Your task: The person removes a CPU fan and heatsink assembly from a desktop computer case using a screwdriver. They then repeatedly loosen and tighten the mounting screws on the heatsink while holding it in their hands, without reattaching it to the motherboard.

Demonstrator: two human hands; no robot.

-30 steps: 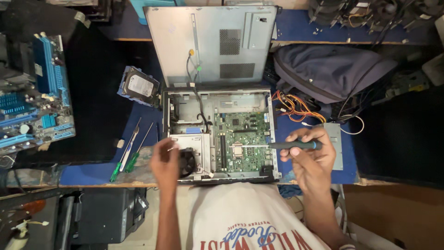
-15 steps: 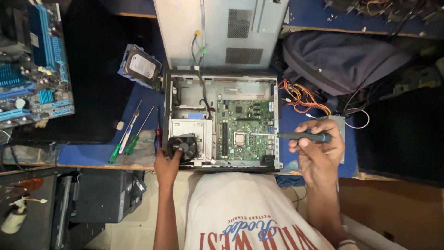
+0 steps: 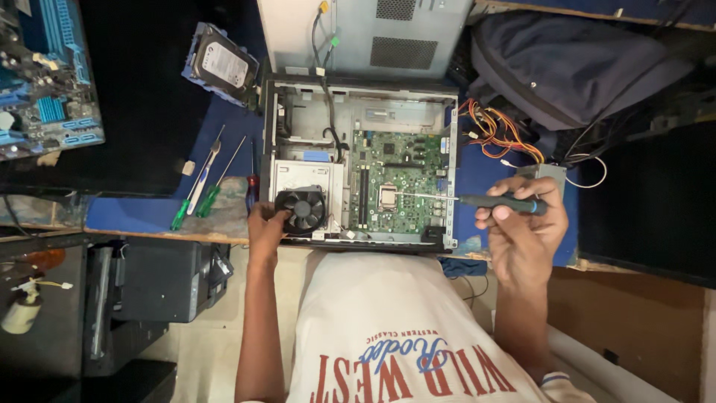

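Observation:
An open grey computer case (image 3: 456, 160) lies flat on a blue-covered table, its green motherboard (image 3: 399, 183) exposed. My left hand (image 3: 266, 227) grips a black cooling fan (image 3: 301, 210) at the case's near left corner. My right hand (image 3: 522, 224) holds a dark-handled screwdriver (image 3: 500, 201) sideways just right of the case, with the thin shaft reaching left over the board to the bare processor socket (image 3: 388, 197).
Several screwdrivers (image 3: 205, 183) lie left of the case, with a hard drive (image 3: 222, 66) behind them and another motherboard (image 3: 45, 82) far left. The case's side panel (image 3: 365, 33) lies behind it. Orange wires (image 3: 496, 134) and a dark backpack (image 3: 574, 67) sit at right.
The view has shifted, so the case sits higher in frame. My left hand has taken hold of the fan. My right hand keeps the screwdriver, now with its tip over the socket.

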